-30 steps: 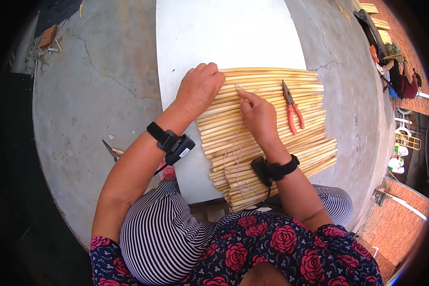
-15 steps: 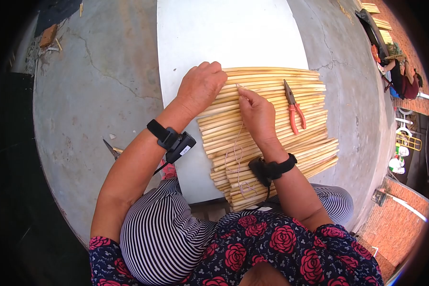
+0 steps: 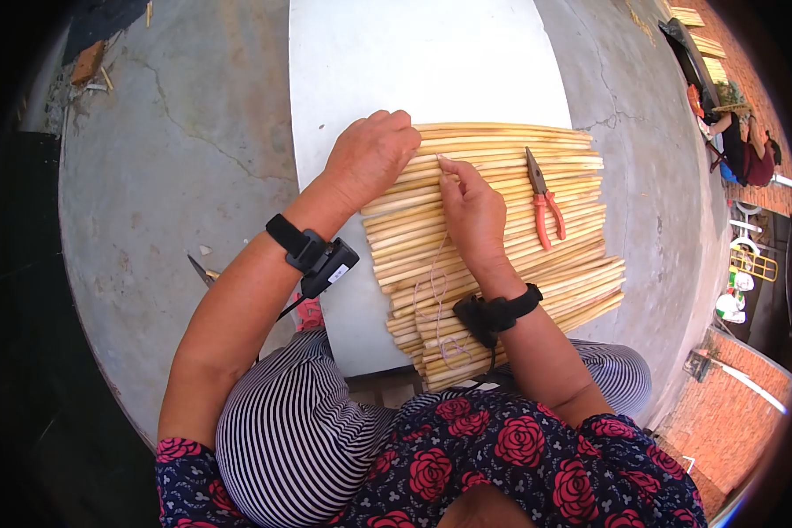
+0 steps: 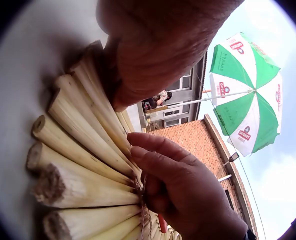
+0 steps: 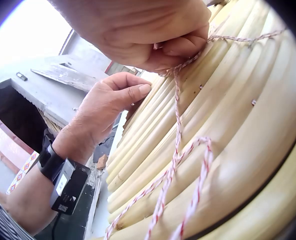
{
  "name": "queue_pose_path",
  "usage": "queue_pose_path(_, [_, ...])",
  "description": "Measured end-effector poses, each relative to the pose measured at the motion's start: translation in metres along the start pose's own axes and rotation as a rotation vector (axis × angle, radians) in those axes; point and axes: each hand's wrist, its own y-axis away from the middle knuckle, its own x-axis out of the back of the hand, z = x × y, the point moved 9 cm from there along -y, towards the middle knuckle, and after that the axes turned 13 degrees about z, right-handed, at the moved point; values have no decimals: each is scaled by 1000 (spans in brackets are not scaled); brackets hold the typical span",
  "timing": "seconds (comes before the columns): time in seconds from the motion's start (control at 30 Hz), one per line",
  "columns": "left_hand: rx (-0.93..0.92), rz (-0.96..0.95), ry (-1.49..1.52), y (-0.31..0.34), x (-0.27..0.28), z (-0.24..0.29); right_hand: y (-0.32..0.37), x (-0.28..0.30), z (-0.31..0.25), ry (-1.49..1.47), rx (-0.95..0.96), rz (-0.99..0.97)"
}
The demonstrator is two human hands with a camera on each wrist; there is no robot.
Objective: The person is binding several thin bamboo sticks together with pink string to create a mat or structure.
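A row of pale yellow stalks [image 3: 554, 280] lies side by side like a mat, bound with red-and-white twisted string [image 5: 177, 112]. My left hand [image 3: 374, 154] grips the stalks at their left ends near the far edge, thumb and forefinger pressed together in the right wrist view. Close beside it, my right hand [image 3: 477, 216] has its fingers curled and pinches the string just above the stalks. Loose loops of string trail down the mat toward my lap. Pliers [image 3: 538, 187] with orange handles rest on the stalks to the right of my right hand.
The stalks lie on a long white board [image 3: 422, 62] over a concrete floor [image 3: 194, 158]. A dark pointed tool [image 3: 200, 269] shows beside my left forearm. Another person [image 3: 752, 150] sits at the far right, near brick paving. A brick [image 3: 89, 64] lies at upper left.
Both hands stay nearly in place. The right hand has shifted very slightly left, close to the left hand; the pliers and stalks stay put.
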Motion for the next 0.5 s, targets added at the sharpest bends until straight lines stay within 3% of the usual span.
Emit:
queue_pose_path(0.3, [16, -37, 64, 0, -5, -5, -5, -12, 17, -154, -204, -112])
queue_pose_path(0.5, [54, -81, 116, -3, -8, -10, -9, -18, 22, -167, -235, -125])
